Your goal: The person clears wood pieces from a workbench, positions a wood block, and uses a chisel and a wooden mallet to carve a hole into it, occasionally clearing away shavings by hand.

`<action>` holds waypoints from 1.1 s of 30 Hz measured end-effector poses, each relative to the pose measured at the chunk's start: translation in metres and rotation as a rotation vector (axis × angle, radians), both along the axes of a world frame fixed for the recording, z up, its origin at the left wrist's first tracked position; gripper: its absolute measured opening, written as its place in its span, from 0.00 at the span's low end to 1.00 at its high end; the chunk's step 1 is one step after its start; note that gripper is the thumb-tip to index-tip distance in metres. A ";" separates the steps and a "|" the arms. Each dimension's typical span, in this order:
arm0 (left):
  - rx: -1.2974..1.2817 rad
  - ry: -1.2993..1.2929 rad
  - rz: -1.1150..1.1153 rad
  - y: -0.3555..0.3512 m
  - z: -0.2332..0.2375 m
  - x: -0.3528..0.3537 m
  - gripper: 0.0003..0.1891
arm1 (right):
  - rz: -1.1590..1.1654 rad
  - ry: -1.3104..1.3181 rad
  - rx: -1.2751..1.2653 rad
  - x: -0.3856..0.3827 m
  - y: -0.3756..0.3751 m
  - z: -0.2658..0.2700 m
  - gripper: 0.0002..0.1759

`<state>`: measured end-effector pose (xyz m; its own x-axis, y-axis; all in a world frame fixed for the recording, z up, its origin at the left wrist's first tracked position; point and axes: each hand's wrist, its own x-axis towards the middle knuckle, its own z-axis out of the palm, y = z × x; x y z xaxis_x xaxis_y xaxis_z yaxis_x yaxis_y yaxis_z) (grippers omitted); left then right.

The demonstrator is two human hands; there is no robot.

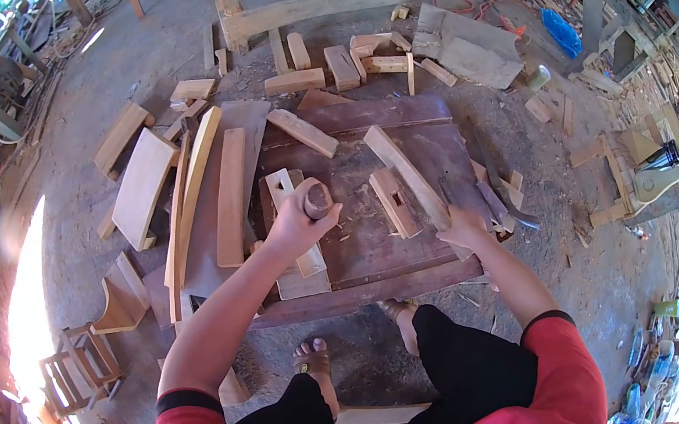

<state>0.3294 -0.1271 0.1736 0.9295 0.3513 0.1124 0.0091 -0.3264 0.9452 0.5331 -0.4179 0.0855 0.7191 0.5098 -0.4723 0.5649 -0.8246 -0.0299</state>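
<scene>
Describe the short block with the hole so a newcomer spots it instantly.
Start at the dark worktop in mid-picture. Between the left hand and right hand lies a short pale block. The strip just to its right is clearly longer and shows no hole; the block has a dark hole near its middle.

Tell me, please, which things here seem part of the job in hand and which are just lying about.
Likely in the job:
round wooden piece in the left hand;
long wooden strip at the right hand;
holed wooden block between them.

Seemingly lying about:
blue plastic bag;
flat grey sheet.
</scene>
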 end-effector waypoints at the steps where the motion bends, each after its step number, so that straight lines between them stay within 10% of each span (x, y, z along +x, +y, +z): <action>1: -0.030 0.022 -0.030 0.000 -0.001 0.001 0.14 | -0.031 0.029 0.024 0.003 -0.003 0.000 0.34; 9: -0.015 0.008 -0.049 -0.006 0.009 0.001 0.13 | 0.023 -0.177 0.194 0.004 0.007 0.034 0.18; 11: -0.022 0.044 -0.049 -0.004 0.009 0.000 0.16 | -0.270 0.191 0.550 -0.013 0.022 0.062 0.18; 17: -0.073 0.023 -0.009 0.000 0.007 0.003 0.20 | -0.093 0.352 1.283 -0.067 0.083 0.166 0.14; 22: -0.065 0.012 -0.005 0.007 0.008 0.002 0.21 | 0.153 0.196 1.083 -0.089 0.075 0.173 0.13; 25: -0.123 0.060 -0.026 0.009 0.008 0.002 0.20 | 0.453 -0.344 0.600 -0.099 0.069 0.199 0.12; 32: -0.058 0.058 -0.001 0.008 0.006 0.004 0.20 | 0.006 0.139 1.350 -0.099 0.072 0.191 0.12; 33: -0.058 0.055 0.001 0.008 0.007 0.005 0.20 | 0.139 -0.002 1.034 -0.099 0.072 0.188 0.12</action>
<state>0.3341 -0.1193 0.1803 0.9334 0.3565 0.0404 0.0619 -0.2710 0.9606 0.4342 -0.3454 0.2733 0.6233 0.7433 0.2429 0.6539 -0.3250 -0.6833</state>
